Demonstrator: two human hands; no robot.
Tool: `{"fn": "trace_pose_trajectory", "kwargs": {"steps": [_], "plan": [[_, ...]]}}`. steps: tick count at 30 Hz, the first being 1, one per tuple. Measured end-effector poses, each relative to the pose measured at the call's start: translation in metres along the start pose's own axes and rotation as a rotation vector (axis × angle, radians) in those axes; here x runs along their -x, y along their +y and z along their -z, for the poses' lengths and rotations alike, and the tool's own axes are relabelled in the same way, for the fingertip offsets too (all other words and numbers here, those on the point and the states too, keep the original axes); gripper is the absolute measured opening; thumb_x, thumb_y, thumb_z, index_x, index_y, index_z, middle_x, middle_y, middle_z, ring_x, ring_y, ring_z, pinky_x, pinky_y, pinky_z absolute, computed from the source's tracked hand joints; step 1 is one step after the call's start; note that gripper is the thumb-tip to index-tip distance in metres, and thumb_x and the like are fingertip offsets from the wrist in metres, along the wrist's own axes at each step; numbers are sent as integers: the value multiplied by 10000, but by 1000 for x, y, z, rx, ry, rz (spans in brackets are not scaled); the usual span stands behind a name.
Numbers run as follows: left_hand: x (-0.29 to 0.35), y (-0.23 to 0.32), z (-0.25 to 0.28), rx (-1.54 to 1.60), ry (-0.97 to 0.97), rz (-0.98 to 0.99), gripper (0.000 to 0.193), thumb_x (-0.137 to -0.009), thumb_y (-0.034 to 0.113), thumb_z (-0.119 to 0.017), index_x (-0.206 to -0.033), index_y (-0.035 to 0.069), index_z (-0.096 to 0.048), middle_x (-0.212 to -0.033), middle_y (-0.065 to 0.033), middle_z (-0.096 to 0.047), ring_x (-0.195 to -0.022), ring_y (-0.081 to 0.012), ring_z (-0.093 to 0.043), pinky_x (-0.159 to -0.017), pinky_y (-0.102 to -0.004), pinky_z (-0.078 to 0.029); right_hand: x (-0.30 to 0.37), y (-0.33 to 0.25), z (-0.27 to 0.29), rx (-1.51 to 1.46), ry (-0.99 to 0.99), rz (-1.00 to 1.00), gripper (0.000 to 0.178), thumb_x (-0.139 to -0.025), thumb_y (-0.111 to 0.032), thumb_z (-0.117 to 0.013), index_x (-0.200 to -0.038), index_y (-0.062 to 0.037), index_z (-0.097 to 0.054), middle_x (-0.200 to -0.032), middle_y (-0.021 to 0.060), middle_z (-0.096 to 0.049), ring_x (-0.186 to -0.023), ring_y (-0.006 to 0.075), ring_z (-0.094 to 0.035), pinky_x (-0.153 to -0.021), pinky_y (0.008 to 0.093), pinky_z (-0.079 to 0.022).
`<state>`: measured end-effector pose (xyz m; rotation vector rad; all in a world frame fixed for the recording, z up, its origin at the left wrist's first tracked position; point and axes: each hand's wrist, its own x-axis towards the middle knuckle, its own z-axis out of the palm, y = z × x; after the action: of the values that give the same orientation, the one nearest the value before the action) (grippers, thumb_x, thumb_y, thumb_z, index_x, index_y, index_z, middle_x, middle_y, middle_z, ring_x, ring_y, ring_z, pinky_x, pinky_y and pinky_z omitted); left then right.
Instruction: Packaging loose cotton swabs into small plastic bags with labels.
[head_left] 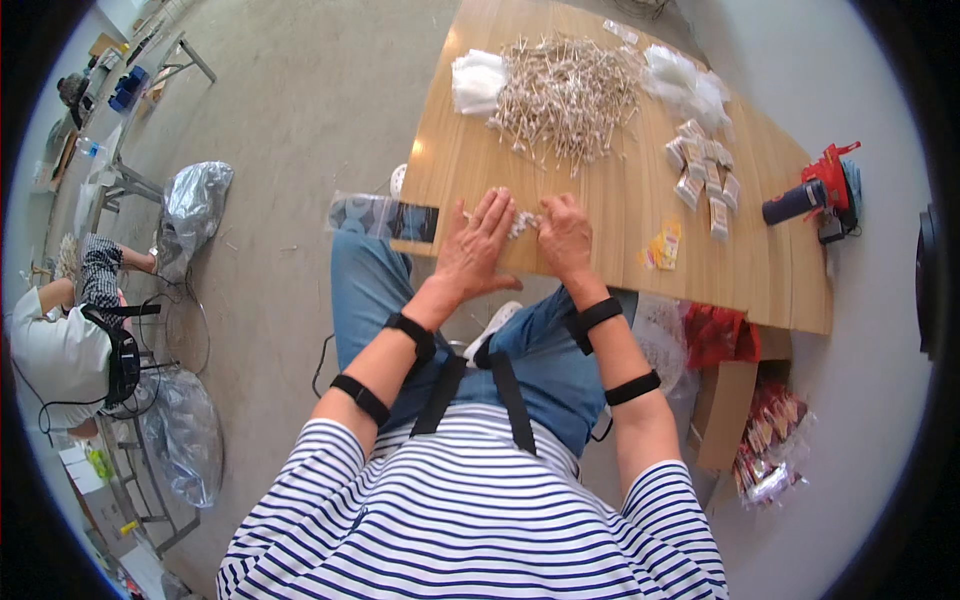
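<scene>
A small bunch of white-tipped cotton swabs (522, 224) lies between my hands at the table's near edge. My left hand (474, 245) rests palm down beside them, fingers stretched out and thumb pointing away to the right. The curled fingers of my right hand (566, 235) close on the bunch from the other side; how many swabs they grip is hidden. Farther back spreads a big loose heap of cotton swabs (565, 100) with pale sticks.
Clear plastic bags (478, 82) flank the heap, with more bags (685, 85) at right. Several small filled packs (704, 170) lie near yellow cards (663, 245). A dark blue cylinder (793, 203) stands by a red object. A flat packet (383, 218) overhangs the left edge. Another person (70, 340) sits far left.
</scene>
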<state>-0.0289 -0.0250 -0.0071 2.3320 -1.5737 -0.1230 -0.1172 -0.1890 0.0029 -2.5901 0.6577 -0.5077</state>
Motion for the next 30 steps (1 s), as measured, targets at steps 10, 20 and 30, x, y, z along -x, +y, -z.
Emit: {"fn": "trace_pose_trajectory", "kwargs": {"steps": [10,20,30], "plan": [[-3,-5,-4,-42,45,-17,1294,-540,572,-856,-1558,60,-244,-1634,-113,-218,-1529,-256,-154,-1215,-594,-76,56,-6,16,294,-392,89,1303,-566,-511,-872,-1574,-51,-186,-1645,168,-152,-1528,347,-111,-1207,567,-161],[0,-5,-4,-25,34,-17,1286,-545,519,-867,-1561,58,-229,-1637,-120,-207,-1531,-269,-146,-1211,-602,-52,61,-14,13,354,-377,67,1307,-562,-455,-896,-1570,-39,-174,-1645,155,-153,-1531,339,-109,-1213,565,-145],[-1,-6,14,-24,-10,-35,1277,-548,503,-864,-1560,52,-229,-1642,-126,-189,-1536,-260,-126,-1210,-603,-21,67,-14,-5,313,-189,-2,1275,-562,-463,-894,-1543,2,-223,-1624,182,-194,-1524,329,-141,-1221,543,-117]]}}
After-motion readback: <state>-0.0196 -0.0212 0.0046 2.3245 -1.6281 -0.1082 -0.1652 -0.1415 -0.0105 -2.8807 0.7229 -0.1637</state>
